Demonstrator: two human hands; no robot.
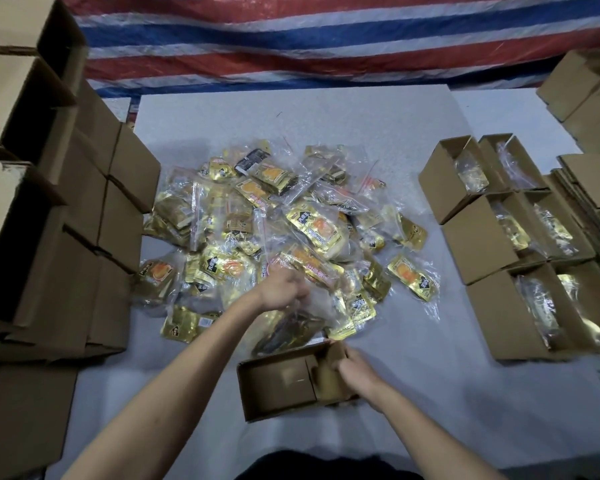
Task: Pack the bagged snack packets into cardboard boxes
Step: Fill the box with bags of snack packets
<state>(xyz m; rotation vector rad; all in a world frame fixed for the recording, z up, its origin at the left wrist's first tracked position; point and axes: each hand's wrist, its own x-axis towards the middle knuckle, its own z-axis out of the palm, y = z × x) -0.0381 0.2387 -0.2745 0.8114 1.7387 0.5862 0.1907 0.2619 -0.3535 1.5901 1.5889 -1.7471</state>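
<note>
A heap of clear bags holding gold snack packets covers the middle of the white sheet. My left hand reaches into the heap's near edge and grips a clear bag of packets that hangs below it, just above the box. An open cardboard box lies in front of me with nothing inside. My right hand holds the box's right end flap, fingers curled over the cardboard.
Open boxes with bags inside stand in rows at the right, with flat cardboard behind them. Closed stacked boxes line the left side. A striped tarp hangs at the back. More boxes sit far right.
</note>
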